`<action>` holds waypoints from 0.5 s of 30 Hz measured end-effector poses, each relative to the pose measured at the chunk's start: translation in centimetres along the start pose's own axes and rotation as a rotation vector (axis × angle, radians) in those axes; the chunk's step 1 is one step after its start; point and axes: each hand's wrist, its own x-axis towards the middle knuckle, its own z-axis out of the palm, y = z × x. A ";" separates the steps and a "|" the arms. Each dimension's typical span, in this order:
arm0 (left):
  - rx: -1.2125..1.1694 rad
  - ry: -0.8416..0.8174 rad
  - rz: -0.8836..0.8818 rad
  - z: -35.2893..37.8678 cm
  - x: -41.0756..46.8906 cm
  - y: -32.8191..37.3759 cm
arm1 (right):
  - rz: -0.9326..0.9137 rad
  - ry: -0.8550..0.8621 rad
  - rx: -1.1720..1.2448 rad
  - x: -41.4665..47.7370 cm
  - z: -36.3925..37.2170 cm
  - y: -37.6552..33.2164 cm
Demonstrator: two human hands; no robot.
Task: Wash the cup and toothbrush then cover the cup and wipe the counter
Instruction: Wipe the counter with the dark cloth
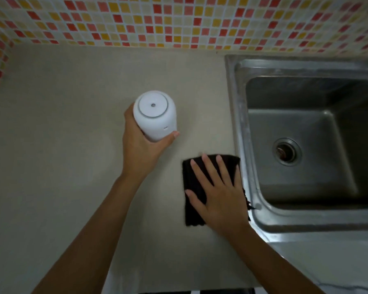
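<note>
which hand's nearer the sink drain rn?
Right. The right hand presses the black cloth beside the sink rim, left of the drain; the left hand grips the white cup farther left.

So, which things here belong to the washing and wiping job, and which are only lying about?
Belong to the job:
- white cup, gripped by the left hand
- black cloth, under the flat right hand
- counter

Only there:
- sink, with nothing in it, and its drain
- tiled wall

No toothbrush is visible.
</note>
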 end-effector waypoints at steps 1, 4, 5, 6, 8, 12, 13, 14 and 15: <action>-0.001 -0.003 0.001 0.3 -0.2 -0.2 | 0.016 0.003 -0.011 0.4 -0.1 0.0; -0.017 0.012 -0.007 1.0 -0.7 -0.6 | 0.023 0.023 -0.017 0.5 0.0 -0.3; -0.015 0.017 -0.009 1.0 -0.8 -0.6 | 0.020 0.025 -0.011 0.4 0.1 -0.3; -0.005 0.015 -0.010 1.0 -0.8 -0.5 | 0.019 0.026 -0.005 0.4 0.1 -0.2; 0.025 -0.008 -0.008 0.7 -0.7 -0.6 | 0.017 0.024 0.008 0.5 0.1 -0.1; -0.012 0.065 -0.193 1.2 -3.5 -0.8 | 0.005 0.019 0.072 0.3 0.0 -0.1; -0.018 0.155 -0.278 1.8 -5.1 -0.5 | 0.002 0.035 0.120 0.3 -0.1 0.0; -0.002 0.240 -0.313 2.5 -6.8 -0.1 | 0.011 0.064 0.198 0.3 -0.2 0.0; 0.042 0.289 -0.293 3.1 -8.3 0.1 | 0.037 0.108 0.306 0.2 -0.4 0.0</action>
